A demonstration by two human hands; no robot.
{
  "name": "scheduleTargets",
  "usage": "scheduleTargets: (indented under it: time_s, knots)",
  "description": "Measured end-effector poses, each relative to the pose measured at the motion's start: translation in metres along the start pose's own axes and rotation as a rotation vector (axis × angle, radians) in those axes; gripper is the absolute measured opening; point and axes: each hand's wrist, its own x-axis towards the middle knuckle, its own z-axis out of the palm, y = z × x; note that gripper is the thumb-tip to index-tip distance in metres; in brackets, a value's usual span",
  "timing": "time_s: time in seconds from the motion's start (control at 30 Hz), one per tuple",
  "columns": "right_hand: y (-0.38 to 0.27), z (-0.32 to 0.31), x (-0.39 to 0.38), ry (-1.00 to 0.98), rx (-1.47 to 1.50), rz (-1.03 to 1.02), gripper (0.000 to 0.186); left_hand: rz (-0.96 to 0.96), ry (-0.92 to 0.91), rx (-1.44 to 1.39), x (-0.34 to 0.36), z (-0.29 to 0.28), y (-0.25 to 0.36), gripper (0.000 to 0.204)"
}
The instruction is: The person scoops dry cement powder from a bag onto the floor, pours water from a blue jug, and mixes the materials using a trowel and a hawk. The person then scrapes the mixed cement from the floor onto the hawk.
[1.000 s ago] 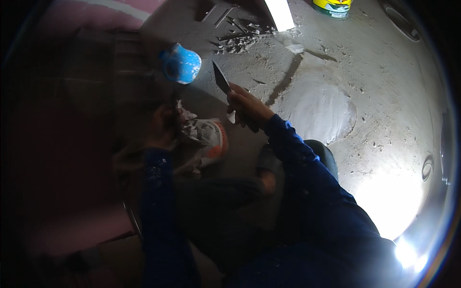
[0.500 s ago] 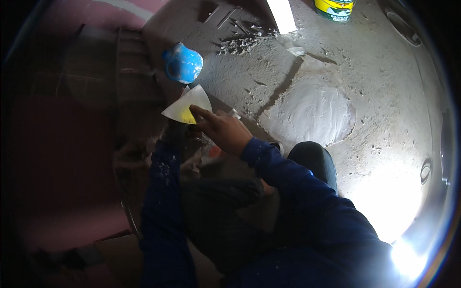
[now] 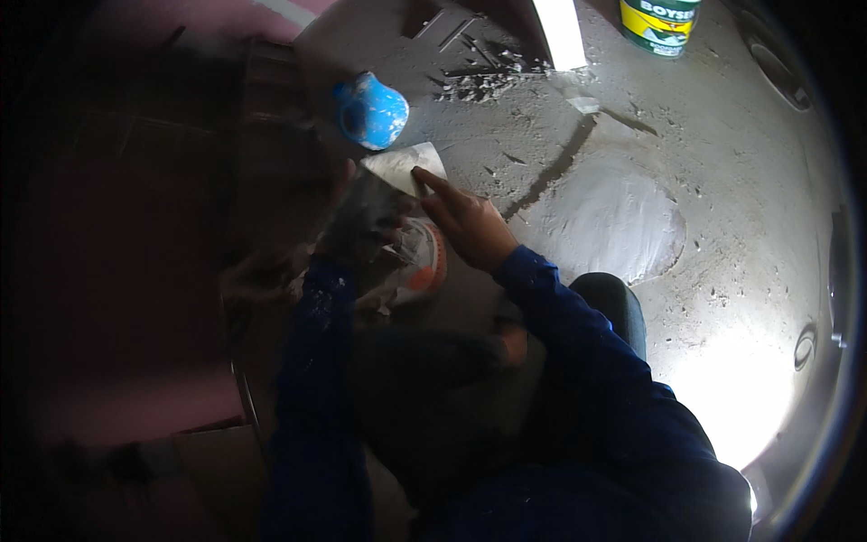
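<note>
My right hand (image 3: pixel 470 221) grips a thin, pale, flat spreader (image 3: pixel 411 165), its index finger stretched along the face. Whitish smears show on that face. My left hand (image 3: pixel 361 212) is just beside it, deep in shadow, closed around something dark and flat that I cannot make out. Only a fingertip and a few fingers of it show. Below the hands sits a round tub (image 3: pixel 424 257) with an orange patch and crumpled clear plastic, partly hidden. Beyond the spreader stands a blue plastic jug (image 3: pixel 375 113) splashed with white.
A smooth whitish patch (image 3: pixel 614 217) lies on the rough grey floor to the right. At the far side are a bright white upright piece (image 3: pixel 560 36), loose rubble (image 3: pixel 488 86) and a yellow-and-green can (image 3: pixel 659 27). My knee (image 3: pixel 610 303) is bent nearby.
The view has shifted, so the floor things appear farther right. The spreader has turned to lie flatter, its yellowish glow gone, and the tub below shows more.
</note>
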Motion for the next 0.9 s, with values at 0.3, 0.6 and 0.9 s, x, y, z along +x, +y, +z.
scheduleTargets:
  time_s: [0.3,0.6,0.9]
  knots:
    - [-0.050,0.018,-0.023,-0.155,-0.190,-0.098,0.048,0.122,0.415,0.064,0.010,0.037,-0.003,0.070]
    - [-0.053,0.023,-0.025,-0.216,-0.165,-0.055,0.047,0.180,0.526,0.174,0.011,0.033,0.010,0.058]
    - [-0.047,0.025,-0.016,-0.097,-0.045,-0.073,0.045,0.233,0.699,0.333,0.016,0.030,0.011,0.051]
